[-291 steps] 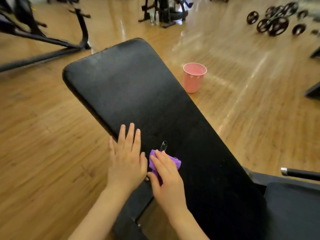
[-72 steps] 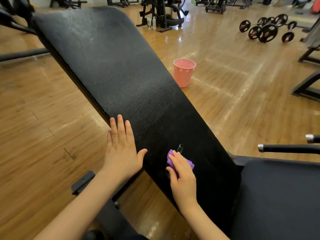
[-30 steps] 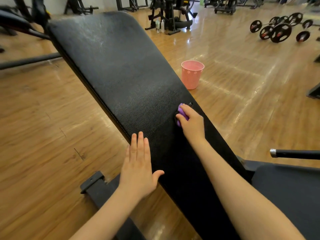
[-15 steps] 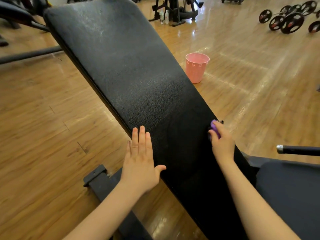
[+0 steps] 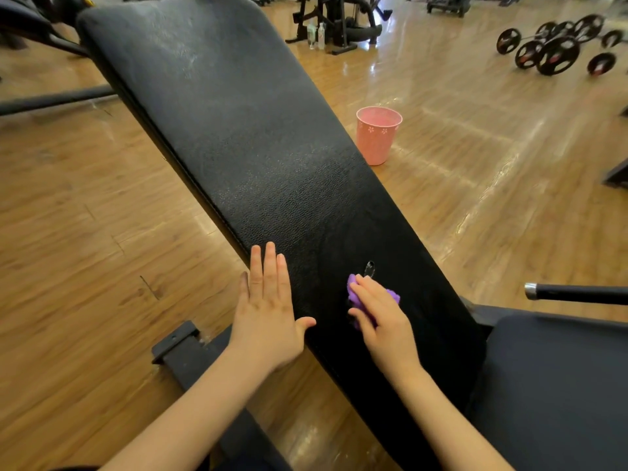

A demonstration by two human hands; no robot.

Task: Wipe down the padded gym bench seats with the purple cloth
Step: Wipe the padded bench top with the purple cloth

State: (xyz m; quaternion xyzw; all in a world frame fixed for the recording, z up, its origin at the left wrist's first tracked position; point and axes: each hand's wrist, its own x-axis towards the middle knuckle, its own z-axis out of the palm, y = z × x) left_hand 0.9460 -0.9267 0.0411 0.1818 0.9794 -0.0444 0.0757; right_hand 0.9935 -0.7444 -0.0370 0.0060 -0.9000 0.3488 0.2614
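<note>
Purple cloth [image 5: 356,292] is lying bunched under my right hand [image 5: 380,317], low on the black padded backrest [image 5: 244,137]. My fingers are curling over the cloth and pressing it on the vinyl, so only its edges are showing around them. Just beyond my fingertips a small tear [image 5: 369,268] is showing in the padding. My left hand [image 5: 266,311] is resting flat on the near left edge of the same pad, with straight fingers together and the thumb spread, holding nothing.

At the right, the dark seat pad [image 5: 557,385] is sitting just beside the lower end of the backrest, and a black bar with a metal tip [image 5: 574,293] is sticking out above it. Under my left arm a black frame foot [image 5: 176,341] is standing on the wooden floor [image 5: 85,232]. Further, a pink bucket [image 5: 378,136] is standing on the floor close to the right edge of the backrest. Far behind, barbell plates [image 5: 557,45] are lying at the right, and two small bottles [image 5: 316,35] are standing near a dark machine.
</note>
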